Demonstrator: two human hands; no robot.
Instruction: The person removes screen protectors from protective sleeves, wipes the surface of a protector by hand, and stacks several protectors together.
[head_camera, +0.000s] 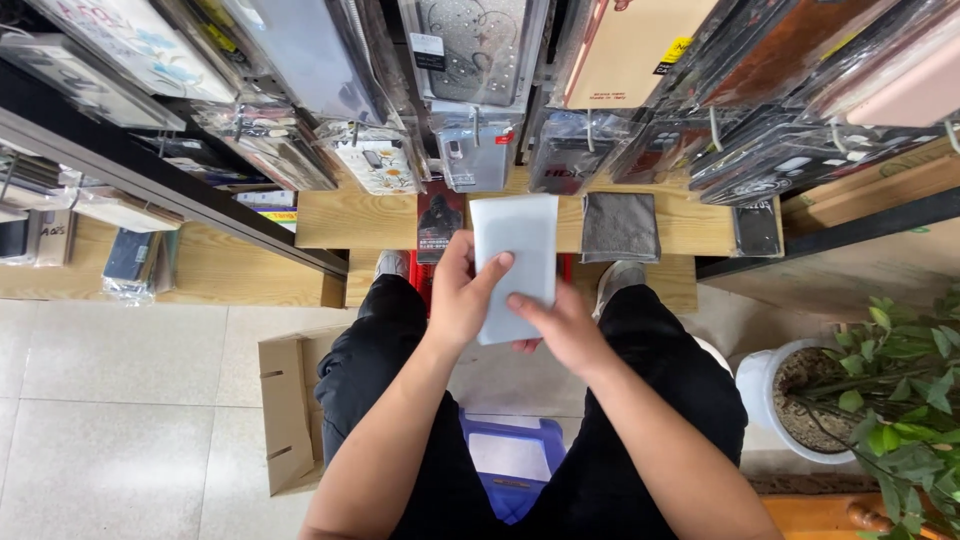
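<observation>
My left hand (462, 300) is clamped on the left edge of a white packet (515, 262), thumb laid across its face, while my right hand (560, 325) pinches its lower right corner, so the packet sits at the centre of the frame above my knees. Just beyond it is a wooden shelf (350, 220) with a grey cloth (620, 227) (folded flat) and a dark phone (756, 230). Packaged phone cases (475, 70) hang across the top. A cardboard box (287, 410) lies lower left, a potted plant (890, 390) lower right.

Both hands, left hand (462, 300) and right hand (560, 325), hold a white pouch (515, 250).
</observation>
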